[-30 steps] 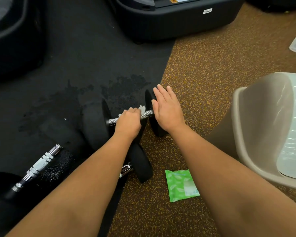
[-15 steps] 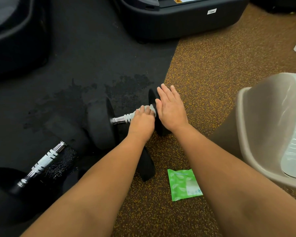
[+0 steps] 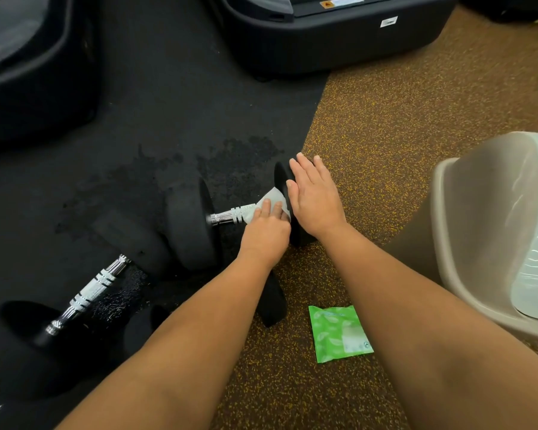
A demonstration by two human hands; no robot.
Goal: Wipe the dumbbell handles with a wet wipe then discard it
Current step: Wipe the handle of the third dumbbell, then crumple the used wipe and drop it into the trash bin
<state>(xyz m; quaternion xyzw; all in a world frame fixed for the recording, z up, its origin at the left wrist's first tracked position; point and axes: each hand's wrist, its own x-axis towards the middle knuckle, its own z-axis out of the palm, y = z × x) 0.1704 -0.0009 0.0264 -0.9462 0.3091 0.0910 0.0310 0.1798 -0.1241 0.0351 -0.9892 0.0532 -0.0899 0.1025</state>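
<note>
A black dumbbell lies on the floor with a chrome handle [image 3: 227, 216] between two round weights. My left hand [image 3: 266, 231] grips a white wet wipe [image 3: 272, 198] wrapped round the right end of that handle. My right hand [image 3: 314, 197] lies flat, fingers straight, on the dumbbell's right weight [image 3: 280, 178]. A second dumbbell with a chrome handle [image 3: 90, 291] lies at the lower left. A third one's weight [image 3: 272, 301] shows under my left forearm.
A green wet-wipe pack [image 3: 339, 333] lies on the speckled brown floor between my forearms. A beige bin [image 3: 479, 231] with a white liner stands at the right. Black machine bases [image 3: 339, 35] sit at the top and upper left. The black mat [image 3: 168, 119] has damp patches.
My left hand slid the wipe rightward along the handle, from its middle to the end by the right weight. More bare chrome shows on the left. My right hand stayed on the weight.
</note>
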